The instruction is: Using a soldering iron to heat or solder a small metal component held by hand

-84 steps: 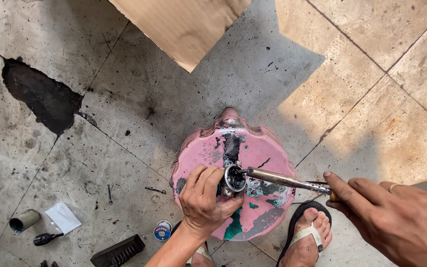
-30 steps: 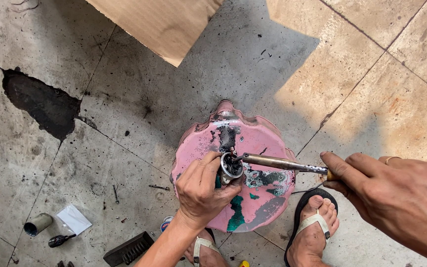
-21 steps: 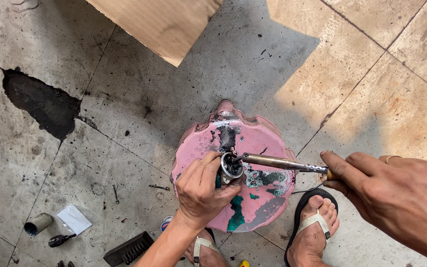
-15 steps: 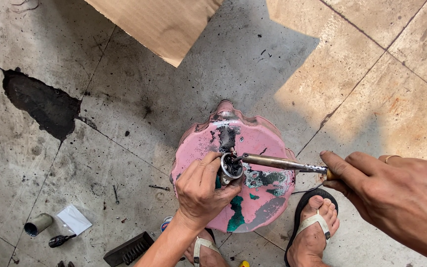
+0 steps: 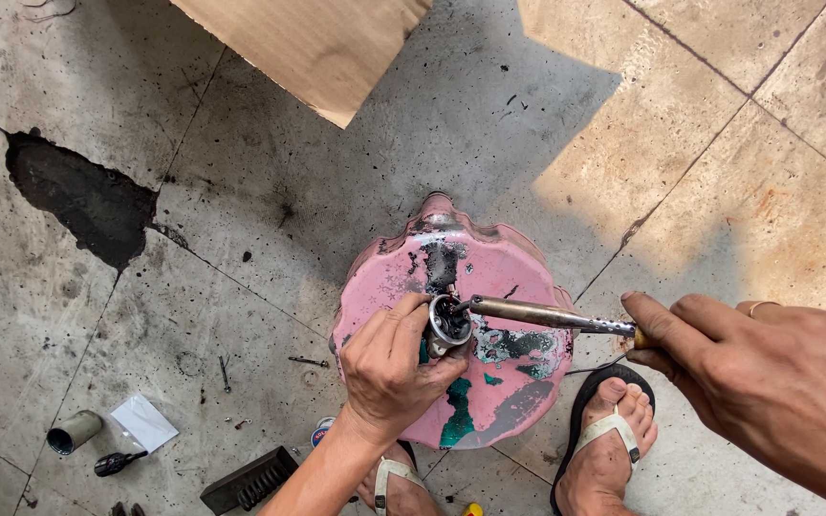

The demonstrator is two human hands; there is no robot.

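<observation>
From the head camera, the person's left hand [image 5: 389, 368] is gripping a small round metal part [image 5: 448, 323], its fingers [image 5: 403, 320] wrapped round it, pressing it on top of a worn pink stool [image 5: 499, 277] standing on the concrete floor [image 5: 241, 220]. The right hand [image 5: 767, 382] is holding a soldering iron [image 5: 537, 313], fingers closed on its handle, the tip touching the part. Two sandalled feet [image 5: 604, 449] are resting beside the stool. A cardboard sheet [image 5: 308, 43] is lying beyond.
</observation>
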